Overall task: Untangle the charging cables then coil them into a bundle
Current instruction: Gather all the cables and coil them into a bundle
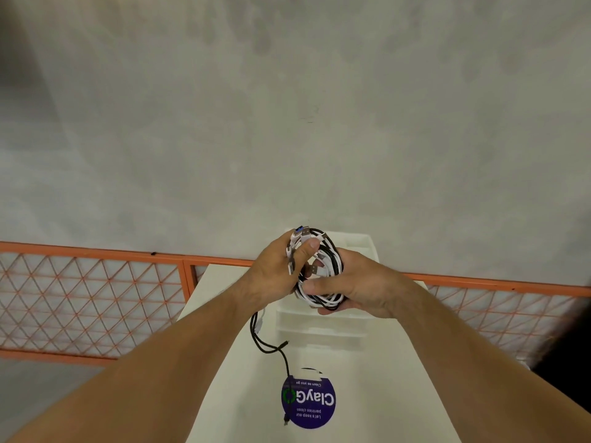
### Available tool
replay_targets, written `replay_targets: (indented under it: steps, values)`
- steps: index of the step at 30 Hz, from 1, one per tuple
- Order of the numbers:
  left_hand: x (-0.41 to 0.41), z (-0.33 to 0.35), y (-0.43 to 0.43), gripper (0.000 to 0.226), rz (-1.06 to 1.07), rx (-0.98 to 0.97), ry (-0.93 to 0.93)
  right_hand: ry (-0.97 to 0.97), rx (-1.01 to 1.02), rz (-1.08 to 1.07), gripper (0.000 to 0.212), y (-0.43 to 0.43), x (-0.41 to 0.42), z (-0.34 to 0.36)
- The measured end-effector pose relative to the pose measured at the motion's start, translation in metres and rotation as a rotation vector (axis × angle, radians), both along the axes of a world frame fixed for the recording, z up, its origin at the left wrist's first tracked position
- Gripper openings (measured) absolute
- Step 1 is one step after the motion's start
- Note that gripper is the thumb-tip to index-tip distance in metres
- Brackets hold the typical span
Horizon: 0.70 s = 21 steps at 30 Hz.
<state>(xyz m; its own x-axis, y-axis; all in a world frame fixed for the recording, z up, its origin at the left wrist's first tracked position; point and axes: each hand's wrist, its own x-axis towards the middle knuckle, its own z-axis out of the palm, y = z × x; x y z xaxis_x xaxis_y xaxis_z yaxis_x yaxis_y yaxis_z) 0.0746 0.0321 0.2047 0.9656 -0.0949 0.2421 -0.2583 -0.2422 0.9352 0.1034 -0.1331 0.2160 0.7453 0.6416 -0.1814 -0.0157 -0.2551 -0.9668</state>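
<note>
Charging cables (319, 297), coiled in a ring facing the camera, are being clasped by the left hand (275, 273) and right hand (361, 289), near an upside-down "ClayGo" sticker (311, 406).

Glossy plastic cables (319, 270) (one black lead braided) above a smooth matt table (383, 378).

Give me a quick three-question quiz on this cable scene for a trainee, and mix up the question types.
1. True or false: the cable bundle lies untouched on the white table.
2. Which colours are the coiled cables? A) red and blue B) black and white C) all green
3. Fill in: the loose black cable tail ends at the edge of a round blue ____.

Key
1. False: the left hand and right hand both grip it.
2. B
3. sticker
</note>
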Motion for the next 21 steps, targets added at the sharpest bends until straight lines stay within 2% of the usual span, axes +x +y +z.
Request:
replay_targets:
  steps: [3, 7, 10, 13, 16, 21]
  values:
    - [-0.001, 0.001, -0.003, 0.025, 0.005, 0.019, -0.006, -0.039, -0.061, 0.004, 0.051, 0.001, 0.001, 0.000]
    - [-0.001, -0.001, -0.004, 0.025, -0.004, -0.033, 0.051, -0.069, -0.143, -0.037, 0.042, 0.001, 0.002, 0.002]
    - [-0.001, -0.001, -0.002, 0.027, 0.024, 0.001, 0.085, -0.103, -0.198, -0.039, 0.039, 0.002, 0.004, 0.002]
    - [-0.001, 0.003, 0.002, 0.033, -0.003, 0.060, 0.130, -0.232, -0.272, -0.028, 0.036, -0.001, 0.006, 0.002]
    - [-0.001, 0.008, 0.011, 0.035, -0.031, 0.057, 0.252, -0.347, -0.395, -0.020, 0.032, -0.005, 0.008, 0.002]
    - [-0.002, 0.009, 0.021, 0.022, -0.154, -0.001, 0.351, -0.440, -0.601, 0.012, 0.028, -0.009, 0.010, 0.011]
